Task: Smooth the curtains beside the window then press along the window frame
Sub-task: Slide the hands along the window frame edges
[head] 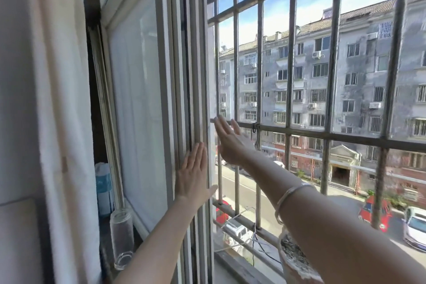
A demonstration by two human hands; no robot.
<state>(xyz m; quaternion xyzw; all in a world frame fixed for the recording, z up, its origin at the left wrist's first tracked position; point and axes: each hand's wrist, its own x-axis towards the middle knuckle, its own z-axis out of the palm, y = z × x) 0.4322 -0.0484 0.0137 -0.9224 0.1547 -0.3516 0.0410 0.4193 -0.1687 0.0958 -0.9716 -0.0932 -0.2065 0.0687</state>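
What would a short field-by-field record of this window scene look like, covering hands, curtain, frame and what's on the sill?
left hand: flat, palm on the vertical window frame, fingers pointing up
right hand: open, reaching past the frame's edge toward the security bars; contact unclear
right wrist: silver bracelet
curtain: white, hanging at far left, untouched by either hand
sill items: clear glass jar, blue-and-white pack behind it
outside: grey apartment block, parked cars below
task stage: hands at the frame, not the curtain
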